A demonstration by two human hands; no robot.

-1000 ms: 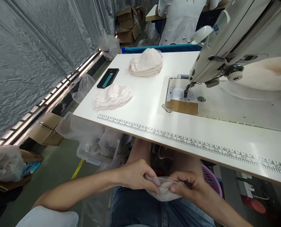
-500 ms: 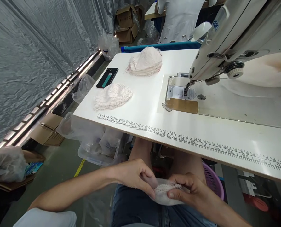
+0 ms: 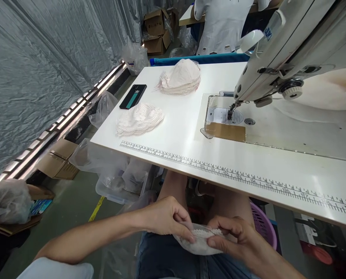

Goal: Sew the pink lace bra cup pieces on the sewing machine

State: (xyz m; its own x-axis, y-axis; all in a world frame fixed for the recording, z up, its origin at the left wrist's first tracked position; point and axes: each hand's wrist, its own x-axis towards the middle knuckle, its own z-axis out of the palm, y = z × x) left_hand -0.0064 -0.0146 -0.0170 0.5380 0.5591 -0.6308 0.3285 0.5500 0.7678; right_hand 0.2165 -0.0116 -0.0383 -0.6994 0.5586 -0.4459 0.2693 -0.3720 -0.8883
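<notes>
Over my lap I hold a small white fabric piece [image 3: 201,245] with a lacy, scalloped edge, rounded like a cap. My left hand [image 3: 173,221] pinches its left end between thumb and fingers. On the right end, my right hand [image 3: 234,236] grips the edge, thumb on the near side. A lace-edged white cap-like piece [image 3: 140,119] lies on the white sewing table [image 3: 173,135], near its left edge. Behind it sits a stack of pale fabric pieces [image 3: 181,76] with loose threads. The sewing machine [image 3: 266,73] stands on the right, its needle area bare of cloth.
A black phone [image 3: 133,96] lies at the table's left edge. A printed ruler [image 3: 219,168] runs along the front edge. Below left is a plastic bin [image 3: 120,186] with clear bags; a purple basket [image 3: 263,224] stands below right. A person in white [image 3: 222,27] is beyond the table.
The fabric piece has shifted slightly left and down, turned a little between my fingers. Both hands keep their grip. The table view has moved only slightly.
</notes>
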